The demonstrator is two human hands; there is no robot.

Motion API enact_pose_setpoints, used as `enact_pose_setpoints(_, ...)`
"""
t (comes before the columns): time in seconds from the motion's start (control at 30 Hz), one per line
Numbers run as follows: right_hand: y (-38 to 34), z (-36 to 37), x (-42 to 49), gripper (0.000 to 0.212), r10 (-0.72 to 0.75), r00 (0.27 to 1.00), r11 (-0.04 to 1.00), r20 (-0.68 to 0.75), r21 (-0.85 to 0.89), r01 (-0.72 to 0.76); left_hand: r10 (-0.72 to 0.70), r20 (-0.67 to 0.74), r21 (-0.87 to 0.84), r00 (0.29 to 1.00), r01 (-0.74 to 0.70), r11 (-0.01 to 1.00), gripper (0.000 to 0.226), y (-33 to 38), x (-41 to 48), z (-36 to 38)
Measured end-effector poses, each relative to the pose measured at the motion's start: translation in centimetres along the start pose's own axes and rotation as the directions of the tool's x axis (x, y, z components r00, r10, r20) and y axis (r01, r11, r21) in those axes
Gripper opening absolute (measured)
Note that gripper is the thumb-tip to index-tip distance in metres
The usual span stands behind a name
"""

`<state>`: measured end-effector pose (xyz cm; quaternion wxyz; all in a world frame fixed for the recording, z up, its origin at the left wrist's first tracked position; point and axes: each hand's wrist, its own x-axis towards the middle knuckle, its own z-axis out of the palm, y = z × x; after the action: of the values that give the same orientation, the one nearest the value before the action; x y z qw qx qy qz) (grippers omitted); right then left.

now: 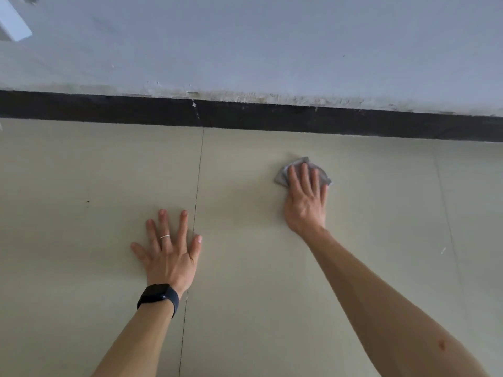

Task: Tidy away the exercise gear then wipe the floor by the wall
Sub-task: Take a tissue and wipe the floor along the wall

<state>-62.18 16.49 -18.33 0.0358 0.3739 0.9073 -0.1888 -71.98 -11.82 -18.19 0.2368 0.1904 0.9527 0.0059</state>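
Note:
A small grey cloth (283, 176) lies on the beige tiled floor (109, 172), a short way in front of the black skirting (272, 117) and the white wall (245, 44). My right hand (306, 198) presses flat on the cloth with straight fingers, covering most of it. My left hand (168, 251) rests flat on the bare floor with fingers spread, lower and to the left, beside a tile joint. It wears a ring and a black watch at the wrist. No exercise gear is in view.
A white object (12, 21) sticks out from the wall at the top left corner. The paint just above the skirting is chipped and stained. A small dark speck (88, 201) lies on the floor to the left.

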Motion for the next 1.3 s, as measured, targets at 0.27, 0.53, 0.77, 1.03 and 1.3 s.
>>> enact_pose_setpoints(0.27, 0.3, 1.3, -4.7, 0.073, -0.35, 0.932, 0.936, 0.09, -0.009, 0.352, 0.209, 0.008, 0.051, 0.978, -0.209, 0.977, 0.069, 5.8, 0.1, 1.3)
enact_pose_setpoints(0.53, 15.5, -3.6, -6.7, 0.068, 0.597, 0.798, 0.794, -0.083, 0.208, -0.572, 0.161, 0.156, 0.053, 0.975, -0.171, 0.984, 0.066, 7.0, 0.2, 0.3)
enact_pose_setpoints(0.77, -2.3, 3.9, -17.2, 0.07, -0.13, 0.983, 0.985, 0.129, 0.132, 0.113, 0.11, 0.246, 0.126, 0.963, -0.144, 0.982, 0.066, 7.7, 0.0, -1.0)
enact_pose_setpoints(1.03, 7.1, 1.2, -20.8, 0.072, -0.085, 0.992, 0.996, 0.093, 0.025, 0.083, 0.433, 0.241, 0.176, 0.869, -0.477, 0.861, 0.066, 8.5, -4.1, -1.1)
enact_pose_setpoints(1.3, 23.5, -5.4, -20.9, 0.071, 0.659, 0.752, 0.742, 0.018, 0.148, -0.654, 0.577, 0.322, 0.233, 0.751, -0.653, 0.72, 0.064, 17.7, -4.7, 0.3)
